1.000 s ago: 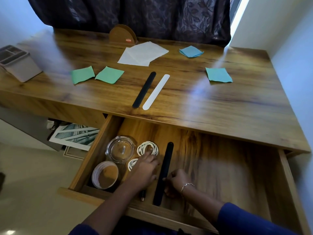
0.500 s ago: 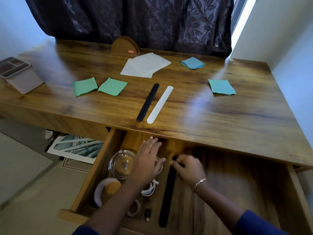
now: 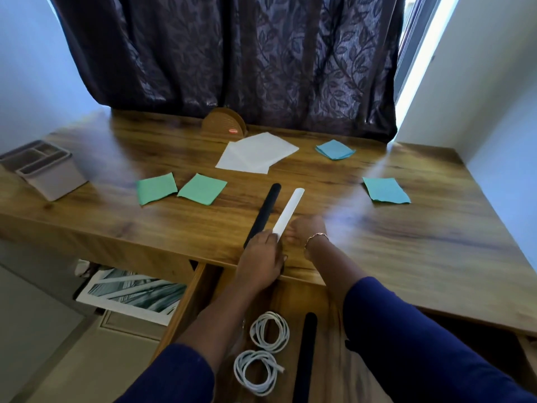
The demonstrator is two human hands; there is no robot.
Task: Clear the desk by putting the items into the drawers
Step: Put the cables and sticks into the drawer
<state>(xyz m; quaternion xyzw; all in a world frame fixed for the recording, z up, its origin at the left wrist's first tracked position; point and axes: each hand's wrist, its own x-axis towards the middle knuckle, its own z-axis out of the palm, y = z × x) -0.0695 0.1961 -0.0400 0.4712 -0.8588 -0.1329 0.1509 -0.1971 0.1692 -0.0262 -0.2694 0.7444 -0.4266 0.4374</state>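
Note:
A white strip (image 3: 289, 210) and a black strip (image 3: 264, 213) lie side by side on the wooden desk (image 3: 406, 257). My left hand (image 3: 260, 261) rests at their near ends, its fingertips pinching the white strip's end and hiding the black strip's end. My right hand (image 3: 305, 231), with a bracelet on the wrist, is curled just right of the white strip's near end; whether it grips is unclear. Below, the open drawer (image 3: 186, 309) holds two white cable coils (image 3: 270, 331) and another black strip (image 3: 305, 359).
On the desk lie two green notes (image 3: 202, 189), two blue notes (image 3: 386, 190), white paper sheets (image 3: 258, 152), a wooden holder (image 3: 223, 123) at the back and a grey organizer (image 3: 43, 170) at the left. A framed picture (image 3: 133, 292) lies on the floor under the desk.
Both hands left the black strip lying in the drawer and rose to the desk top, reaching the near ends of the white and black strips. The view tilted up.

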